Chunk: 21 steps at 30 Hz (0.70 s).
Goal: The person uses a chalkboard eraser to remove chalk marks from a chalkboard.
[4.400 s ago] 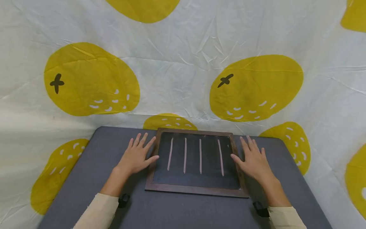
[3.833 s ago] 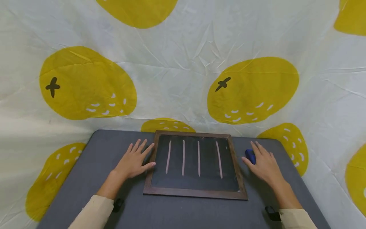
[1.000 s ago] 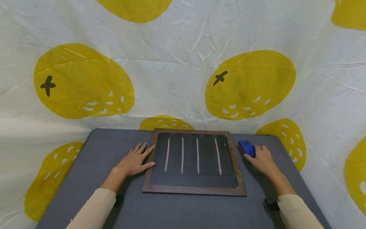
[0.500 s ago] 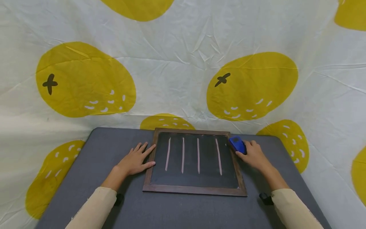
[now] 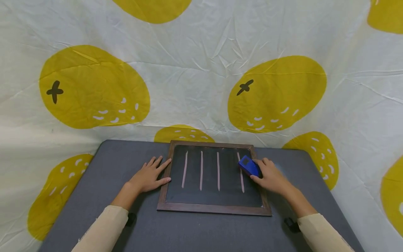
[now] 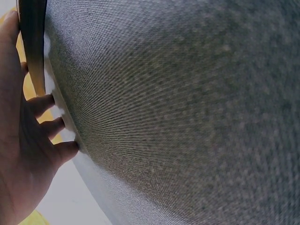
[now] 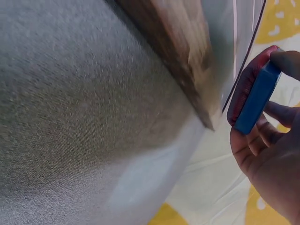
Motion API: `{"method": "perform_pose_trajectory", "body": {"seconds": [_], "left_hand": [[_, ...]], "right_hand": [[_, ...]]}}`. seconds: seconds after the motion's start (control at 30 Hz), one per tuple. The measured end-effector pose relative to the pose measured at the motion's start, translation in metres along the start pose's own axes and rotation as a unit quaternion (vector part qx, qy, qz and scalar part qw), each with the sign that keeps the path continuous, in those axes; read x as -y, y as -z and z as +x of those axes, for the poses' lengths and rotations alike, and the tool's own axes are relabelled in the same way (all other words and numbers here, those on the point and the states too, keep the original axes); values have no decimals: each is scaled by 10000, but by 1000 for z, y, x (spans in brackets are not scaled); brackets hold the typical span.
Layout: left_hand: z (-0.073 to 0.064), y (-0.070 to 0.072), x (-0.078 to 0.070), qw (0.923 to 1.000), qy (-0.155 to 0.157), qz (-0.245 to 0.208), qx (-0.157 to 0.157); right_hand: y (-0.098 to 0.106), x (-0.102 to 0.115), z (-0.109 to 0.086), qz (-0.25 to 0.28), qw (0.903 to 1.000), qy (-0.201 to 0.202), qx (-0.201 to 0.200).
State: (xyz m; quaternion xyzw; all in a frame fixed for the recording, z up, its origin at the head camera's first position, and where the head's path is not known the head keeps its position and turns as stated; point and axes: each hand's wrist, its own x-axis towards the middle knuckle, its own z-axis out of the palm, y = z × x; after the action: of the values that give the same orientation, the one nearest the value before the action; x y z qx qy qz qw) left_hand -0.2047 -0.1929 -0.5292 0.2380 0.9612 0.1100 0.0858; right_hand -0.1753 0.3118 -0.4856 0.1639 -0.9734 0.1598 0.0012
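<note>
A chalkboard (image 5: 211, 197) with a brown wooden frame lies on the dark grey table, bearing several pale pink chalk lines. My left hand (image 5: 147, 178) rests at its left edge, fingers spread and straight, the thumb and index tip touching the frame. In my right hand (image 5: 270, 176) I grip a blue chalkboard eraser (image 5: 249, 165) over the board's right side, covering part of the rightmost line. From the right wrist view, the eraser (image 7: 257, 96) has a dark reddish pad and sits between thumb and fingers. The left wrist view shows the left hand (image 6: 28, 140) beside the frame.
The grey table (image 5: 201, 232) extends around the board, with rounded far corners. Behind it hangs a white cloth (image 5: 189, 87) printed with yellow fruit shapes, close to the table's far edge.
My right hand first lifted off the board's right edge and moved to the eraser, then gripped it and carried it left over the board. My left hand has stayed nearly in place.
</note>
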Motion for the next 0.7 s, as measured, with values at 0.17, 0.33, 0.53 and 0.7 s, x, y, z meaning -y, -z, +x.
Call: {"method": "perform_pose_trajectory", "body": {"seconds": [0.17, 0.33, 0.53, 0.7], "left_hand": [[0, 0, 0, 10000, 24, 23, 41], [1, 0, 0, 10000, 36, 6, 49], [2, -1, 1, 10000, 16, -10, 12], [1, -4, 2, 10000, 30, -12, -21]], "right_hand": [[-2, 12, -8, -62, 9992, 361, 184], [-2, 23, -19, -68, 9959, 815, 386], [-5, 29, -29, -92, 9898, 1261, 656], [-10, 31, -33, -13, 9839, 1561, 870]]}}
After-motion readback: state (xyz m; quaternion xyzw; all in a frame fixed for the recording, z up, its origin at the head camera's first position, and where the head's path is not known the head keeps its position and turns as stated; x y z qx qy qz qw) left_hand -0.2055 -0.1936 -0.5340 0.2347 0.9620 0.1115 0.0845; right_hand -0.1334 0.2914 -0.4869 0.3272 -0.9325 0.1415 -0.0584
